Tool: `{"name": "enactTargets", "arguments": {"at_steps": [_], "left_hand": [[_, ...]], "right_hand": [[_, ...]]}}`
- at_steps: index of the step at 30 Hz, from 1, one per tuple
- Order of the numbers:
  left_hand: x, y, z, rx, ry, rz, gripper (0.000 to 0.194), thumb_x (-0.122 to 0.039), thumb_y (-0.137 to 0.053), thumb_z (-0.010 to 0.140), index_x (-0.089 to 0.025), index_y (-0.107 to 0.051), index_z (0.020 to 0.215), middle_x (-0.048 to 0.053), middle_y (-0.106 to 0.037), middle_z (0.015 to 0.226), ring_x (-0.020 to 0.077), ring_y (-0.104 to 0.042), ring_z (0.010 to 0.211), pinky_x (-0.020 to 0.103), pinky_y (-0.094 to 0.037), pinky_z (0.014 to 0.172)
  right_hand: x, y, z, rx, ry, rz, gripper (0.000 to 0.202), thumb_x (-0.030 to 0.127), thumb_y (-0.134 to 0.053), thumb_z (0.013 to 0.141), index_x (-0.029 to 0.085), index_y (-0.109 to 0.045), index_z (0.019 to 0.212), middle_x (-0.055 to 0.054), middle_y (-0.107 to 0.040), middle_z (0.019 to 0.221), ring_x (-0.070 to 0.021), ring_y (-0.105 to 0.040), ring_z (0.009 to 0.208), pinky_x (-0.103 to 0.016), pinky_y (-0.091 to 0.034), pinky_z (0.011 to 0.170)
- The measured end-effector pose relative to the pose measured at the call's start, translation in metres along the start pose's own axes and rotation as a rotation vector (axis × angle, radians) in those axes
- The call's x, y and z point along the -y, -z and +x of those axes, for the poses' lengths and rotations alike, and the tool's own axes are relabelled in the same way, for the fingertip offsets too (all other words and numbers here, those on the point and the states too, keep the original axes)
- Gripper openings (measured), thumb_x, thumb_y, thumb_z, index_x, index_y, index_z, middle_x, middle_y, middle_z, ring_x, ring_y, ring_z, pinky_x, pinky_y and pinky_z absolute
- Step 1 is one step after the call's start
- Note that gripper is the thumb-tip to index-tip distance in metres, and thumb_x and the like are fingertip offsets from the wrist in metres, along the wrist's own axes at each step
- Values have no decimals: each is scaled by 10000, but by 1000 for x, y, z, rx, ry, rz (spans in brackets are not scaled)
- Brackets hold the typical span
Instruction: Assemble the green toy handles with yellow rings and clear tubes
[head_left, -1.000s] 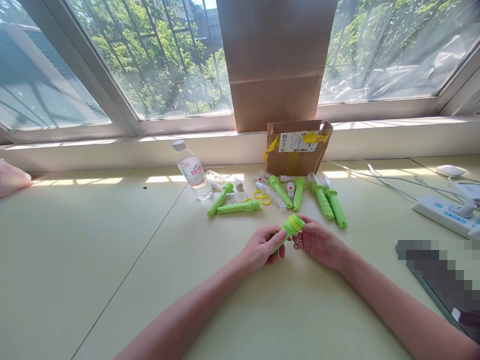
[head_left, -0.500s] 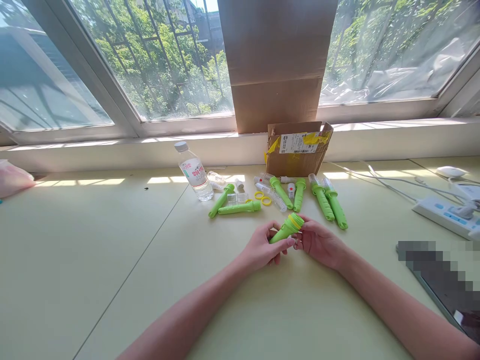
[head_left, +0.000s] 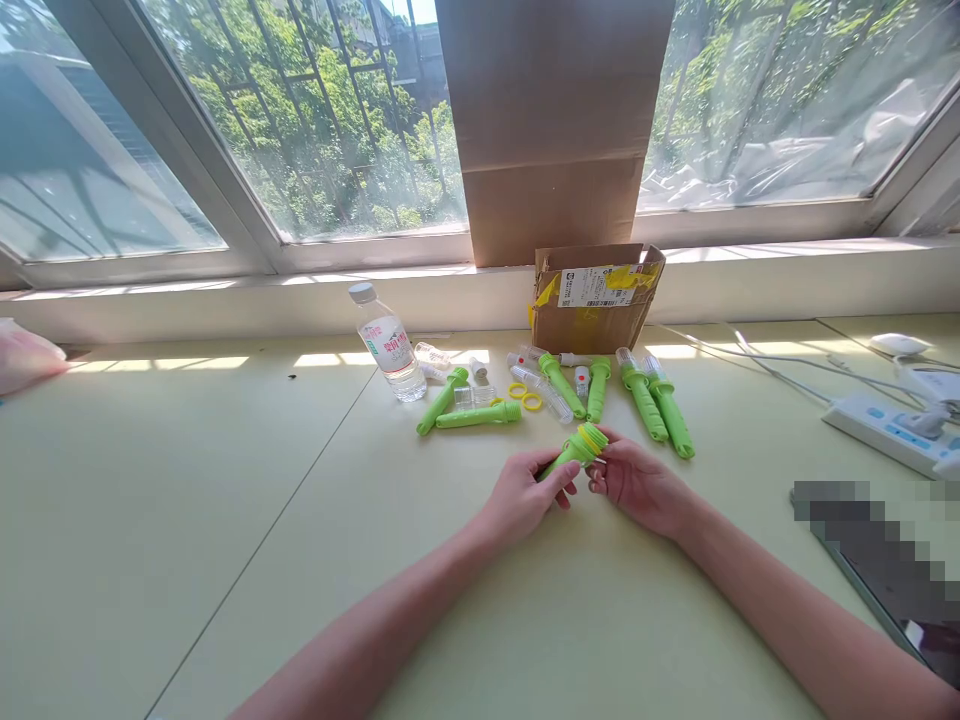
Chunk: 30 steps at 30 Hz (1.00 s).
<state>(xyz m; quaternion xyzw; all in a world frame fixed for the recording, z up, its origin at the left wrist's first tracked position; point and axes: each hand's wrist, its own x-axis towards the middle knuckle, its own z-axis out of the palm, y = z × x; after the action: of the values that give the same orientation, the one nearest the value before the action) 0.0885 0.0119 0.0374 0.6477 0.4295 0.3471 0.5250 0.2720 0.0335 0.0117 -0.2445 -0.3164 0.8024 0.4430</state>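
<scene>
My left hand [head_left: 529,492] is wrapped round a green ribbed handle [head_left: 576,448] whose threaded end points up and to the right. A yellow ring sits around that threaded end. At the same end, the fingers of my right hand [head_left: 637,482] are closed against the rim. Beyond my hands lie loose yellow rings [head_left: 532,402], clear tubes [head_left: 551,398] and several other green handles [head_left: 478,416]. Two green handles with clear tops [head_left: 672,408] lie side by side to the right.
A water bottle [head_left: 391,345] stands left of the parts, and an open cardboard box [head_left: 589,325] stands behind them. On the right are a white power strip [head_left: 881,430], cables and a phone [head_left: 862,570]. A pink bag [head_left: 26,358] lies far left.
My left thumb has shifted up along the green handle, and its fingers have closed in a little. The handle has tilted slightly; my right hand stays at its threaded end.
</scene>
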Motion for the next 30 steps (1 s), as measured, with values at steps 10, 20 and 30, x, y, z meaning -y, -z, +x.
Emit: {"name": "enactTargets", "arguments": {"at_steps": [10, 20, 30], "left_hand": [[2, 6, 2, 166, 80, -198, 436, -545, -457, 842, -130, -591, 850, -17, -521, 552, 65, -418, 384, 183, -318, 363], [-2, 12, 0, 269, 186, -324, 470, -570, -456, 826, -121, -595, 827, -18, -529, 514, 42, -368, 316, 177, -257, 317], [-1, 2, -1, 136, 148, -205, 399, -526, -597, 761, -204, -431, 928, -85, -525, 498, 51, -382, 301, 149, -262, 294]], "right_hand": [[0, -1, 0, 32, -20, -23, 236, 192, -599, 796, 215, -622, 1030, -18, -626, 860, -114, -574, 669, -252, -519, 607], [1, 0, -3, 101, -32, -59, 220, 197, -565, 817, 203, -625, 1028, -43, -652, 946, -150, -610, 738, -266, -501, 628], [0, 0, 0, 25, -36, -25, 248, 219, -616, 803, 234, -619, 1051, -11, -652, 883, -119, -591, 667, -255, -502, 607]]}}
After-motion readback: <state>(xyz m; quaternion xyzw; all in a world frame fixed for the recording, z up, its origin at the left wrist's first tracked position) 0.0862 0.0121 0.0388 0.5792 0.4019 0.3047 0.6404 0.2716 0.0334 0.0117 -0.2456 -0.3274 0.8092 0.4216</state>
